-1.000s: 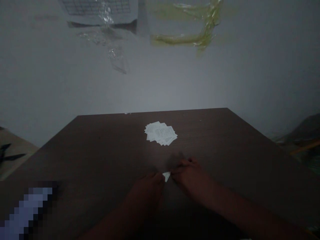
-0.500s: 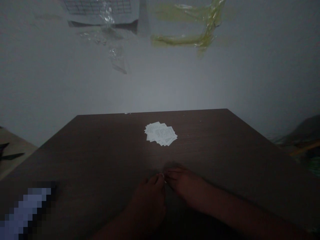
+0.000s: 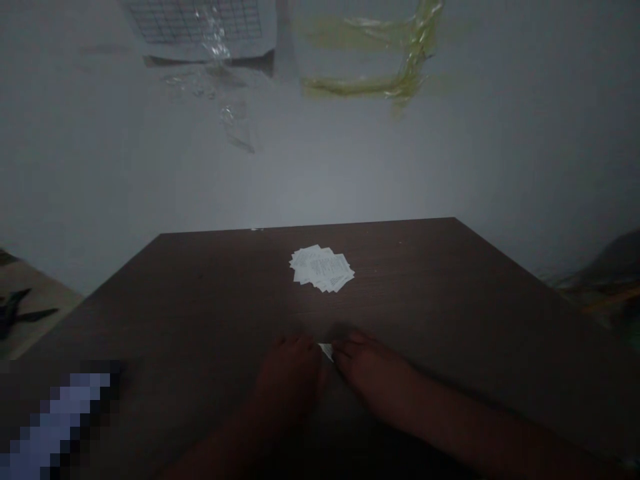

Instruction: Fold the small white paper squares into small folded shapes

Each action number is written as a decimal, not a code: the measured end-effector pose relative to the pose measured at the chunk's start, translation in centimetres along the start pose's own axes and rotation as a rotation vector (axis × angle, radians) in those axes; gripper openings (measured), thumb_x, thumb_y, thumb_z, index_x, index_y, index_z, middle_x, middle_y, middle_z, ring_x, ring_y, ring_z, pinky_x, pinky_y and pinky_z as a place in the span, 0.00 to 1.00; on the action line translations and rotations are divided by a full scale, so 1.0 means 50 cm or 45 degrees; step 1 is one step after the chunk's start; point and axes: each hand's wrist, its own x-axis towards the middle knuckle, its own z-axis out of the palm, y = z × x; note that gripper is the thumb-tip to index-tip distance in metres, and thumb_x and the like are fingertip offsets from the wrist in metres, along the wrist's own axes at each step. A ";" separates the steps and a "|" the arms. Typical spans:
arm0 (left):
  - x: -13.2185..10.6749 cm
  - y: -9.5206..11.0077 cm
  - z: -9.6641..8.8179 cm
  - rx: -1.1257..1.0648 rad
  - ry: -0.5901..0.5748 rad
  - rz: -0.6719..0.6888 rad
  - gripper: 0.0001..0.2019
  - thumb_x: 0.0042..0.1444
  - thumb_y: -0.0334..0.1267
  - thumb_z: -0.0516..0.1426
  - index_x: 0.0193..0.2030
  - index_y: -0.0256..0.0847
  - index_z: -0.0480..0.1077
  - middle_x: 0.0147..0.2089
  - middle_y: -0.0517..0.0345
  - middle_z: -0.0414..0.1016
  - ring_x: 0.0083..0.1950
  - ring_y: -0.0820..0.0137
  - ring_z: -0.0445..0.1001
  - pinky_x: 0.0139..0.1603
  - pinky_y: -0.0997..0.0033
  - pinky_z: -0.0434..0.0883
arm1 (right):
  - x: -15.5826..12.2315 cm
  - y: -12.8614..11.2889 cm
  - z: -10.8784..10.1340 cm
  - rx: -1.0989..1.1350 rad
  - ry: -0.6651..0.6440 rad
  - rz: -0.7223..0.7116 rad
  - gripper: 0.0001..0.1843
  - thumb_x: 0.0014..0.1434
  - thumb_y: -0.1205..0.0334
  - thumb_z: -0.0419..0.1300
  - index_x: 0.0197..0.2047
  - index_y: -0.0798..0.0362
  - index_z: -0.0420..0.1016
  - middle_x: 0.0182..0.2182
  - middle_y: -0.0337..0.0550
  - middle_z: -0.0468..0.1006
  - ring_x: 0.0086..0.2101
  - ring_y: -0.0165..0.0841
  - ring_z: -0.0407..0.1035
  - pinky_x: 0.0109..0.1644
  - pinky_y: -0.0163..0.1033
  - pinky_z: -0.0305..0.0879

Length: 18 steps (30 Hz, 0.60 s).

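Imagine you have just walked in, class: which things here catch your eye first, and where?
Most likely the pale pile of printed papers, bright on the dark table toward its far edge. Next, the left hand and right hand close together nearer the camera, a small paper piece showing between them. Above, yellow tape stands out on the wall.

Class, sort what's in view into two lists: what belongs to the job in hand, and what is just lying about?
In the job:
left hand and right hand
paper, between them
pile of printed sheets beyond, probably: similar white paper

Just about:
yellow tape and grid sheet, on the wall
pixelated object, lower left, unidentifiable
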 end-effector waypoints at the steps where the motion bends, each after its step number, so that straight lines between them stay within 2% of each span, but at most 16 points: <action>1: 0.003 -0.002 0.002 0.040 -0.033 -0.013 0.11 0.77 0.30 0.64 0.48 0.41 0.91 0.50 0.43 0.91 0.54 0.47 0.91 0.63 0.49 0.84 | 0.002 0.002 0.001 -0.019 0.001 -0.018 0.15 0.76 0.76 0.69 0.58 0.55 0.95 0.56 0.57 0.97 0.57 0.51 0.90 0.76 0.53 0.80; 5: 0.016 -0.005 0.015 0.118 -0.074 -0.007 0.11 0.82 0.30 0.63 0.55 0.41 0.90 0.55 0.45 0.92 0.60 0.48 0.90 0.65 0.54 0.83 | 0.014 0.012 0.001 0.034 0.018 -0.030 0.14 0.76 0.77 0.68 0.54 0.54 0.94 0.53 0.57 0.97 0.55 0.51 0.89 0.77 0.55 0.78; 10: 0.018 -0.013 0.025 0.159 -0.043 0.017 0.14 0.83 0.27 0.61 0.58 0.43 0.90 0.60 0.43 0.91 0.67 0.44 0.87 0.70 0.46 0.82 | 0.021 0.022 -0.001 0.360 0.105 0.163 0.15 0.75 0.78 0.64 0.54 0.53 0.90 0.51 0.54 0.94 0.56 0.49 0.88 0.68 0.52 0.81; 15: 0.025 -0.031 0.033 0.074 -0.083 0.021 0.16 0.79 0.23 0.61 0.59 0.44 0.89 0.60 0.46 0.90 0.65 0.48 0.86 0.68 0.52 0.82 | 0.020 0.027 0.012 0.787 0.261 0.260 0.13 0.77 0.73 0.66 0.56 0.48 0.89 0.54 0.50 0.93 0.57 0.47 0.86 0.68 0.53 0.80; 18: 0.028 -0.040 0.046 -0.042 -0.045 0.016 0.16 0.76 0.23 0.62 0.57 0.44 0.90 0.58 0.46 0.90 0.62 0.47 0.87 0.65 0.53 0.82 | 0.023 0.032 0.019 1.076 0.312 0.304 0.12 0.78 0.70 0.65 0.54 0.46 0.89 0.53 0.46 0.94 0.55 0.45 0.87 0.67 0.51 0.81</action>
